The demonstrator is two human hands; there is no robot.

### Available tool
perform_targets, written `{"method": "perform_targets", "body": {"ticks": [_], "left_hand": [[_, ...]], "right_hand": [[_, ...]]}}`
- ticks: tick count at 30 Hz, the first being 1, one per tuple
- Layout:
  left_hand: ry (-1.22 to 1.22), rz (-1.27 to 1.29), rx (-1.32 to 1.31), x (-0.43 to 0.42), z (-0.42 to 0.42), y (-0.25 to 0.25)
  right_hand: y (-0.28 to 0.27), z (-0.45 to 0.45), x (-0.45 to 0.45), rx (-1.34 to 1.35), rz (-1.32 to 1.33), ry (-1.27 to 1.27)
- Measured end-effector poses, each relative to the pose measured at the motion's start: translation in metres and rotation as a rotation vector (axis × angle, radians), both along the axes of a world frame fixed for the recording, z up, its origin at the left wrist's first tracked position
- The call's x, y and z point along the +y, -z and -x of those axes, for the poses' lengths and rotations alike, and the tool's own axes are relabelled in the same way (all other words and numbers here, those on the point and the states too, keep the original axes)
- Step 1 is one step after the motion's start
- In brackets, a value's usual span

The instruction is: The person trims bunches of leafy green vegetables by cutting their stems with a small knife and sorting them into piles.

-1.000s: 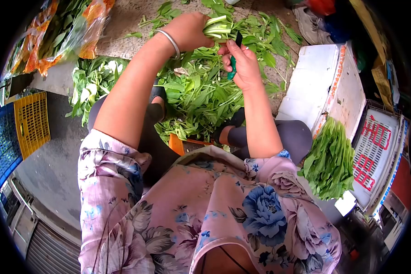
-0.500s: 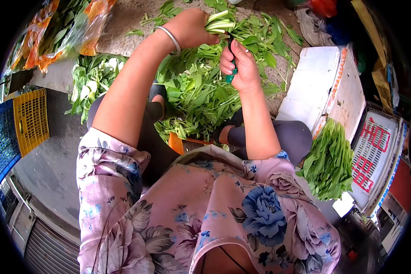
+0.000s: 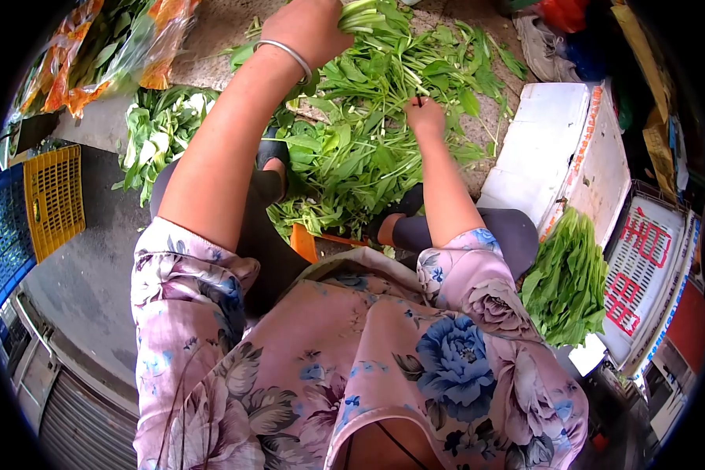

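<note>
High in the view, my left hand (image 3: 309, 33) is closed around a bunch of leafy greens (image 3: 362, 16), its pale cut stems pointing right. A metal bangle sits on that wrist. My right hand (image 3: 425, 119) is closed at the right side of a loose pile of greens (image 3: 352, 153), close to some pale stems. A short dark piece of the knife (image 3: 420, 101) shows at its fingers; the green handle is hidden. The pile spreads over the ground between my feet.
A white foam box (image 3: 536, 145) stands to the right, with a bundle of greens (image 3: 568, 282) beside it and a white crate (image 3: 642, 270) beyond. Leafy vegetables (image 3: 160, 137) lie left, near a plastic bag (image 3: 133, 55). Yellow (image 3: 55, 200) and blue crates (image 3: 8, 235) stand far left.
My left hand has moved up and left with the bunch. My right hand has moved away from it, down and right to the pile, turning so the knife's green handle is out of sight.
</note>
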State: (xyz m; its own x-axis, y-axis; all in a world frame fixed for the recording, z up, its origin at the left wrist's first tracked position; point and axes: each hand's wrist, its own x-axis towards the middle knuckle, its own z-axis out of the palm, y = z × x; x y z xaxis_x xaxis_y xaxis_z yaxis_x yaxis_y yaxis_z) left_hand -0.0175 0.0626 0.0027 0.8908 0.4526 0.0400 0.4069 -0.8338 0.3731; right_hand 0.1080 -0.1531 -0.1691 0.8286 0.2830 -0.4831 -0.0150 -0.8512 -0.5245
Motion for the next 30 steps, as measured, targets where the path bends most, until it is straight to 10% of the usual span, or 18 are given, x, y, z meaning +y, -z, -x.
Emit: {"method": "perform_targets", "body": {"ticks": [9,17,30], "left_hand": [[-0.111,0.000,-0.062,-0.005,-0.003,-0.005],[-0.068,0.088,0.035,-0.011,-0.002,-0.015],[0.433,0.294,0.012,-0.037,-0.010,0.002]], "right_hand": [[0.025,0.009,-0.015,-0.115,0.232,-0.127],[-0.019,0.011,-0.017,0.110,-0.509,0.113],[-0.137,0.036,-0.005,0.239,-0.965,0.116]]}}
